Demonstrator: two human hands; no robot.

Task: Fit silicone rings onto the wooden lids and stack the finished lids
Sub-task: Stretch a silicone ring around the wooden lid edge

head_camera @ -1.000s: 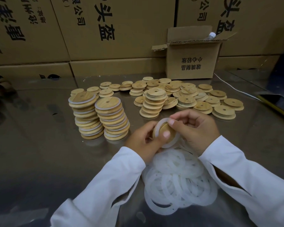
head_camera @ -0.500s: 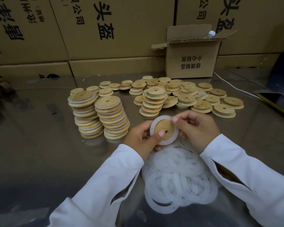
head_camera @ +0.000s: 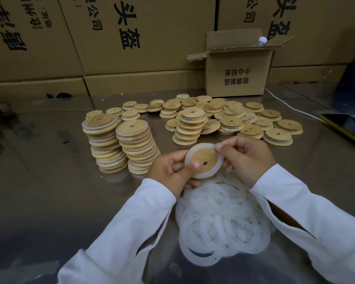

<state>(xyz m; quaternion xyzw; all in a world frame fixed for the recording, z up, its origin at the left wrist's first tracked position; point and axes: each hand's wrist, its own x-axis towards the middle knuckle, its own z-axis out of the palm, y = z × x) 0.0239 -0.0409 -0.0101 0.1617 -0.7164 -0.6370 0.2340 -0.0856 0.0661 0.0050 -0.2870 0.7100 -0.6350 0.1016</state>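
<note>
wooden lid point(head_camera: 202, 157) is held up just above the tabletop point(head_camera: 49, 191), over the far edge of the loose ring pile point(head_camera: 221, 222). the left grip point(head_camera: 172, 169) is clamped on the lid's left edge, thumb on the face beside the centre hole and fingers behind. the right grip point(head_camera: 246, 158) is pinching the silicone ring point(head_camera: 218, 167) at the lid's top right, and to me that last bit doesn't look seated yet.

my two cents for this step: keep that left thumb pinning the side that's already on, or the ring may pop back off. walk the right fingertips round the rim and press the ring down instead of stretching it. then check that the white band looks even all the way round and lies flat, no twist.

the finished stacks point(head_camera: 137, 148) are just to the left and both lean a bit, so i'd set this one down centred, not dropped. plenty of bare lids point(head_camera: 252, 130) are waiting at the far right.
</note>
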